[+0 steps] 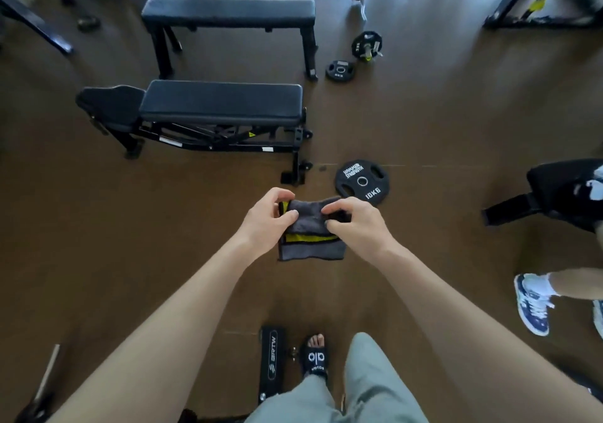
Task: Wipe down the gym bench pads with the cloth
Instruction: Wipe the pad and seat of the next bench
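1. Fingers (pixel 290 215) of the left hand (pixel 264 223) pinched the upper left corner of the cloth (pixel 310 243), thumb on the near face.
2. Fingers of the right hand (pixel 355 223) gripped the cloth's upper right edge, curled over the top fold.
3. Held between both hands in mid-air above the brown floor (pixel 130 243), the grey cloth with its yellow band hung folded, its lower edge dangling below the knuckles.
4. Farther off, to the left, stood the adjustable bench (pixel 222 102) with its dark pad, well apart from the cloth.
5. Behind that, a flat bench (pixel 228 11) stood farther still.
6. A 10KG weight plate (pixel 362 182) lay on the floor just beyond the right hand.
7. At the near edge, a sandalled foot (pixel 315 355) and grey trousers showed.
8. Another person's sneaker (pixel 533 303) appeared at the right.
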Tool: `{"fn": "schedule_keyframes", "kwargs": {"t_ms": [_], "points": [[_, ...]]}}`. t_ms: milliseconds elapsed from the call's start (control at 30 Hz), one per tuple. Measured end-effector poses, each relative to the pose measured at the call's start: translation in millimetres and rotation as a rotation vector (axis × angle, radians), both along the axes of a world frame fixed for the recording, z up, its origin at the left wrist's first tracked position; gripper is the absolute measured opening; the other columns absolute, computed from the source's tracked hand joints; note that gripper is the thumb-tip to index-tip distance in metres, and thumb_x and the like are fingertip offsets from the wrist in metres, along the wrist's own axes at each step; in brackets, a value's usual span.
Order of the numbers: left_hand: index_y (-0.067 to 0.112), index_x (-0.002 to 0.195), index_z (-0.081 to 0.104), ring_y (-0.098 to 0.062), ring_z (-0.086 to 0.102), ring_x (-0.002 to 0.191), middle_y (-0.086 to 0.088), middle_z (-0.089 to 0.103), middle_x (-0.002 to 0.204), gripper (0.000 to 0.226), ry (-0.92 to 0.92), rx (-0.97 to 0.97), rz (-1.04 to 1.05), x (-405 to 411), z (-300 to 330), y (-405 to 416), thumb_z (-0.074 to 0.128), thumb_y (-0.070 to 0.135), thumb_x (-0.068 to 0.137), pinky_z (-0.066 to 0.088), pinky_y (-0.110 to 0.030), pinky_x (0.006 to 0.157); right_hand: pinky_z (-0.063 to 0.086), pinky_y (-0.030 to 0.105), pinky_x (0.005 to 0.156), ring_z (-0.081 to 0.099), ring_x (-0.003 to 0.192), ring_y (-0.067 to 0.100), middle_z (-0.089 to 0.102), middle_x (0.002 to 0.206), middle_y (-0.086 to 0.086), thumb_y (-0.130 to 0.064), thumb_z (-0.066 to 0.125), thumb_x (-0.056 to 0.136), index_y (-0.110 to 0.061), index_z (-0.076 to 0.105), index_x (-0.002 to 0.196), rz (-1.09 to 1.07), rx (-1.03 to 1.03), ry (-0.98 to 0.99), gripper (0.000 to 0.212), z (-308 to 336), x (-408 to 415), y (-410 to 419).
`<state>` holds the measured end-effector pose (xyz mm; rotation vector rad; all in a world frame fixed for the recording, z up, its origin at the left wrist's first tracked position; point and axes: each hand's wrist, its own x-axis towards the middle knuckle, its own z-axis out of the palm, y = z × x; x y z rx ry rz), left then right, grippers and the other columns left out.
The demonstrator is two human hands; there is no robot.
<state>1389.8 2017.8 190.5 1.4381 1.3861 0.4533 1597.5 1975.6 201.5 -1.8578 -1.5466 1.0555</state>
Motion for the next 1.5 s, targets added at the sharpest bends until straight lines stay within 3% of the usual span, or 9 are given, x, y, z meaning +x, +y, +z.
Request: {"fn": "schedule_keyframes", "kwargs": {"t_ms": [167, 333, 733, 867, 1033, 1133, 1300, 1400, 1500], "points": [[0.043, 0.128, 0.055, -0.023, 0.068, 0.111, -0.005, 0.065, 0.121, 0.04, -0.081, -0.084, 0.04, 13.2, -4.2, 109.3, 0.055, 0.011, 0.104, 0.061, -0.047, 0.093, 0.038, -0.002, 0.074, 0.055, 0.108, 0.012, 0.061, 0.119, -0.004, -0.005, 0.075, 0.082, -0.018, 0.069, 0.124, 0.056, -0.003, 0.034, 0.044, -8.6, 16.2, 125.0], [0.04, 0.106, 0.065, -0.031, 0.067, 0.106, -0.009, 0.067, 0.113, 0.033, 0.037, -0.071, 0.089, 29.8, -26.9, 227.1, 0.053, 0.009, 0.102, 0.059, -0.054, 0.092, 0.034, -0.005, 0.079, 0.053, 0.116, 0.011, 0.057, 0.125, -0.004, -0.002, 0.073, 0.084, -0.014, 0.063, 0.135, 0.116, 0.016, 0.029, 0.054, -40.6, 27.2, 247.3], [0.031, 0.13, 0.06, -0.015, 0.058, 0.121, 0.006, 0.06, 0.13, 0.048, 0.122, -0.116, 0.174, 30.8, -69.4, 448.7, 0.072, 0.01, 0.088, 0.057, -0.035, 0.099, 0.026, -0.008, 0.091, 0.047, 0.122, 0.006, 0.052, 0.139, -0.003, 0.001, 0.064, 0.09, -0.012, 0.056, 0.142, 0.158, 0.025, 0.004, 0.054, -93.6, 14.2, 484.5], [0.028, 0.128, 0.061, -0.015, 0.058, 0.118, 0.007, 0.059, 0.129, 0.048, 0.16, -0.024, 0.13, 23.0, -102.8, 526.5, 0.069, 0.004, 0.086, 0.052, -0.03, 0.097, 0.04, 0.012, 0.104, 0.047, 0.12, 0.005, 0.052, 0.136, -0.004, 0.001, 0.065, 0.09, -0.012, 0.056, 0.141, 0.115, 0.045, 0.005, 0.054, -129.6, 2.0, 555.1], [0.025, 0.132, 0.059, -0.014, 0.059, 0.12, 0.005, 0.057, 0.13, 0.047, 0.128, 0.058, 0.062, 6.5, -180.6, 633.5, 0.067, 0.002, 0.092, 0.054, -0.03, 0.102, 0.041, 0.013, 0.106, 0.046, 0.131, 0.011, 0.047, 0.144, -0.001, -0.003, 0.066, 0.093, -0.014, 0.049, 0.147, 0.072, 0.021, -0.025, 0.058, -200.5, -13.5, 655.5], [0.027, 0.149, 0.046, -0.017, 0.047, 0.139, 0.003, 0.047, 0.149, 0.056, 0.212, 0.079, -0.004, -7.7, -256.3, 694.4, 0.066, 0.015, 0.097, 0.046, -0.038, 0.114, 0.038, 0.032, 0.119, 0.031, 0.148, 0.02, 0.026, 0.162, 0.0, -0.011, 0.062, 0.099, -0.023, 0.034, 0.158, 0.12, -0.073, -0.074, 0.066, -268.7, -16.6, 718.5], [0.033, 0.161, 0.024, -0.023, 0.021, 0.155, -0.003, 0.027, 0.167, 0.066, 0.502, 0.122, -0.04, -26.8, -392.8, 744.3, 0.057, 0.039, 0.103, 0.028, -0.049, 0.125, 0.008, 0.043, 0.129, -0.001, 0.159, 0.029, 0.0, 0.172, 0.01, -0.038, 0.038, 0.11, -0.037, 0.015, 0.163, 0.266, -0.051, -0.541, 0.058, -391.6, -28.6, 781.2], [0.025, 0.159, 0.033, -0.024, 0.023, 0.154, -0.007, 0.032, 0.164, 0.057, 0.632, 0.318, -0.043, -24.2, -465.8, 757.9, 0.049, 0.04, 0.106, 0.02, -0.046, 0.128, -0.002, 0.041, 0.129, -0.008, 0.159, 0.023, -0.005, 0.173, 0.006, -0.046, 0.021, 0.111, -0.035, 0.006, 0.164, 0.327, -0.031, -0.587, 0.057, -462.2, -46.8, 797.2], [0.015, 0.142, 0.053, -0.028, 0.044, 0.14, -0.009, 0.051, 0.146, 0.043, 0.63, 0.591, 0.0, -19.5, -516.4, 767.5, 0.049, 0.034, 0.104, 0.029, -0.047, 0.123, -0.008, 0.04, 0.128, -0.015, 0.158, 0.021, -0.013, 0.172, 0.006, -0.052, 0.011, 0.109, -0.035, -0.002, 0.164, 0.295, -0.029, -0.607, 0.059, -516.3, -54.5, 807.6]]}}
